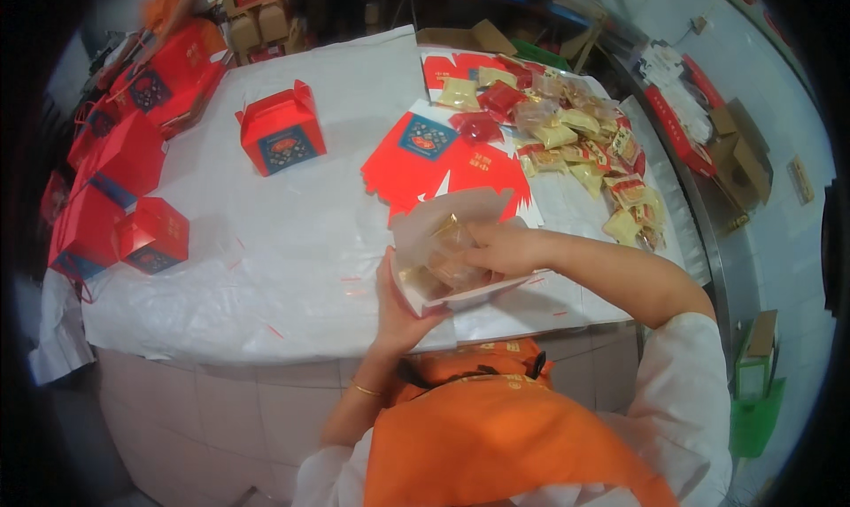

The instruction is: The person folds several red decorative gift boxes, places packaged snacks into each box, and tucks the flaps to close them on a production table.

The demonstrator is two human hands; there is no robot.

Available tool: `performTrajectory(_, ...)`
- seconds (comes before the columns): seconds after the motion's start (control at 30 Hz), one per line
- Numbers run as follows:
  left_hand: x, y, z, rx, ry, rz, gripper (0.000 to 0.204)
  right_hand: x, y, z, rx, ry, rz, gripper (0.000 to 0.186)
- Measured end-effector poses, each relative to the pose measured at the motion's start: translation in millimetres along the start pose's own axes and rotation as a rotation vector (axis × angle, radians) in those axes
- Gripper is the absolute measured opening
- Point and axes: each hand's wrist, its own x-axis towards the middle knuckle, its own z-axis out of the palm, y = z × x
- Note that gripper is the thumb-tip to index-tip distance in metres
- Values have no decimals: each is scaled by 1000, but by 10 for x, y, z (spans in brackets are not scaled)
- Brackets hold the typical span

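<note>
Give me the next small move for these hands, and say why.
Probably settle the clear-wrapped packet by the right hand's fingertips down into the open carton, while the left hand steadies it. The right fingers are inside, other wrapped packets lie there, the left hand supports the carton's left side, and its top stands open.

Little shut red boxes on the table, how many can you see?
2. One box stands alone, ahead and left of the left hand; another box stands at far left, beside bigger red packages. More may hide behind those.
</note>
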Motion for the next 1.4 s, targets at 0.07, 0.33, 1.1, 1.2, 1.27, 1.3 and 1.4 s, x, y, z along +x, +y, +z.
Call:
performTrajectory(0.07,-3,-14,54,-79,8,-13,126,243,351,-48,-197,109,-214,52)
performTrajectory(0.33,25,43,68,-11,-20,-4,126,3,184,79,-623,361,-51,50)
performTrajectory(1.1,206,390,98,-13,-121,140,116,228,1696,420,838,750,-778,73)
performTrajectory(1.2,263,534,153,2,-100,191,111,307,1487,606,848,708,-914,85)
performTrajectory(1.27,294,605,172,24,-84,180,108,290,1375,650,899,650,-959,96)
performTrajectory(1.3,286,647,183,84,-69,174,104,269,1359,644,862,632,-979,100)
performTrajectory(1.4,263,672,215,170,-17,147,92,182,1376,565,847,565,-999,112)
